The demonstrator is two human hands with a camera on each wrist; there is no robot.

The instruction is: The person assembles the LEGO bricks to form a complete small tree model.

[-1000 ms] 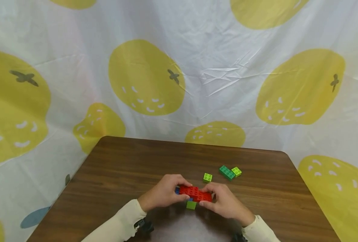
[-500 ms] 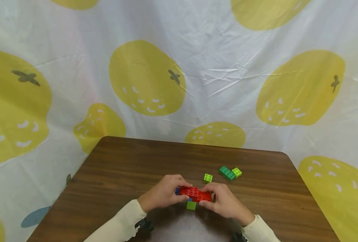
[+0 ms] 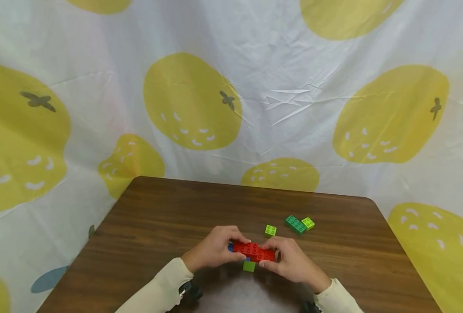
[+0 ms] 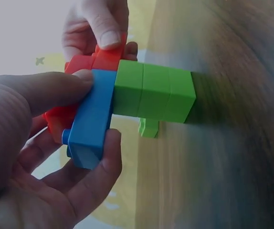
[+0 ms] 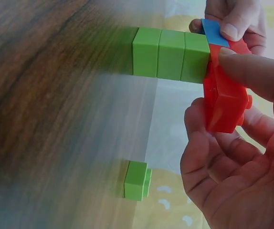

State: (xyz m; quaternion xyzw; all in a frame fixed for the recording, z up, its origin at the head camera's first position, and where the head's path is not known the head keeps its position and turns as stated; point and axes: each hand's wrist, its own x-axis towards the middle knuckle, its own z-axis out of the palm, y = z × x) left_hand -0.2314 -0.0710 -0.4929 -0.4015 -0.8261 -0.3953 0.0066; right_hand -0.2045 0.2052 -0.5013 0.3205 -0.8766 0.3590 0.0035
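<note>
Both hands hold a built-up toy brick piece near the table's front. Three light green bricks (image 4: 153,90) form its upright column. A blue brick (image 4: 95,112) and a red brick (image 5: 223,105) sit side by side on the column, reaching out to left and right. Another red brick (image 3: 246,248) lies on top at the left, above the blue one. My left hand (image 3: 215,250) grips the blue brick and the red brick over it between thumb and fingers. My right hand (image 3: 294,261) pinches the red brick at the right end, thumb near the column.
Beyond the hands, a light green brick (image 3: 271,230) lies loose on the brown wooden table (image 3: 176,204). To its right a dark green brick (image 3: 295,224) lies against another light green brick (image 3: 308,223). A lemon-print curtain (image 3: 278,108) hangs behind the table.
</note>
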